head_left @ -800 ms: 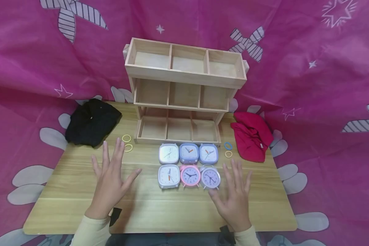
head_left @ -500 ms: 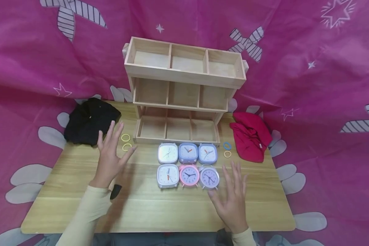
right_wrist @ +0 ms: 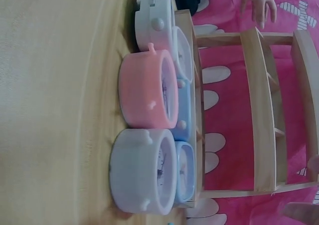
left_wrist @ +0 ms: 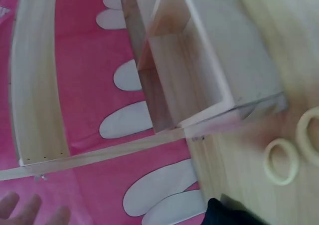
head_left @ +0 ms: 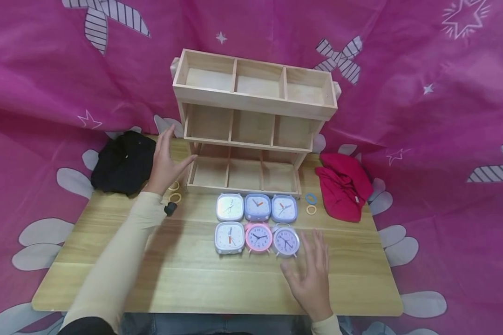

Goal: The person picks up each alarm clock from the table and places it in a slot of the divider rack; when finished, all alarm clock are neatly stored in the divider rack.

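My left hand (head_left: 166,160) is raised with fingers spread, holding nothing, beside the left end of the wooden three-tier shelf (head_left: 251,100). The black cloth (head_left: 123,163) lies just left of it, and two yellow rings (head_left: 174,191) lie under its wrist. In the left wrist view the shelf's corner (left_wrist: 199,75) and the yellow rings (left_wrist: 281,160) show. My right hand (head_left: 312,274) hovers flat with fingers straight, just in front of the lilac round clock (head_left: 286,241). Several small clocks lie in two rows, including a pink round clock (head_left: 258,237). The right wrist view shows the pink clock (right_wrist: 147,95) and lilac clock (right_wrist: 144,170) side on.
A red cloth (head_left: 343,186) lies at the table's right rear, with a blue ring (head_left: 311,198) and a yellow ring (head_left: 311,210) beside it. The wooden table (head_left: 218,284) stands on pink patterned fabric (head_left: 423,139), which also rises behind the shelf.
My left hand has moved forward and up from the table's front left to the shelf's left end. My right hand has drawn back slightly.
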Demonstrator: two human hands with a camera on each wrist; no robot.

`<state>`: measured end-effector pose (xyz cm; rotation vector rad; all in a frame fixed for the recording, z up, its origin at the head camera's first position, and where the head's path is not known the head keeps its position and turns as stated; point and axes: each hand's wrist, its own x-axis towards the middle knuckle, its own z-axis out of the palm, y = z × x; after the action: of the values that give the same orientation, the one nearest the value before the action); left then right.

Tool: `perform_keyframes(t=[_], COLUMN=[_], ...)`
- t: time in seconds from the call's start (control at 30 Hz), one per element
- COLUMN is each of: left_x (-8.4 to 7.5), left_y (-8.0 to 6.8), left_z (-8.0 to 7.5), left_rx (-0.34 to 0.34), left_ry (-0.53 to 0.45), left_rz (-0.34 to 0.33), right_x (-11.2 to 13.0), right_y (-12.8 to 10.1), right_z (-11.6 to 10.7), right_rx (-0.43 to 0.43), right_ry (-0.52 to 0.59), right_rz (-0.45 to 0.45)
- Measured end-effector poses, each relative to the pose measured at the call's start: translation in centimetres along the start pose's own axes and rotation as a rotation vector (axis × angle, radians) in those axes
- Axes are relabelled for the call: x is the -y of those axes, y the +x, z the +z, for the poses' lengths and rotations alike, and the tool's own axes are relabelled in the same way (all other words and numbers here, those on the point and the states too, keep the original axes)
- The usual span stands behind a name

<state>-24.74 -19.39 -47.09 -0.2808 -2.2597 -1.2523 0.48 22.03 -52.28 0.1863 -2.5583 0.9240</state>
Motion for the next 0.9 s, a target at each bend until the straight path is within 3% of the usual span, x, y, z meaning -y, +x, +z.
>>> perform_keyframes(t=[0.27, 0.5, 0.7, 0.9], left_x=[1.6, 2.1, 2.6, 2.5], left_y=[3.6, 5.4, 6.3, 6.6], left_z=[1.0, 1.6, 2.3, 2.6], left_rx=[0.103, 0.177, 0.193, 0.179], left_ry=[-0.056, -0.194, -0.294, -0.307], left_rz=[-0.182, -0.284, -0.264, -0.22], right_x=[-0.6, -1.4, -3.1, -4.8], right_y=[-0.8, -0.9, -1.0, -1.1], right_z=[0.7, 0.9, 1.8, 3.0], right_rx=[-0.034, 0.062, 0.164, 0.237], right_ry=[-0.035, -0.084, -0.072, -0.043], right_rz=[0.04, 0.222, 0.312, 0.353])
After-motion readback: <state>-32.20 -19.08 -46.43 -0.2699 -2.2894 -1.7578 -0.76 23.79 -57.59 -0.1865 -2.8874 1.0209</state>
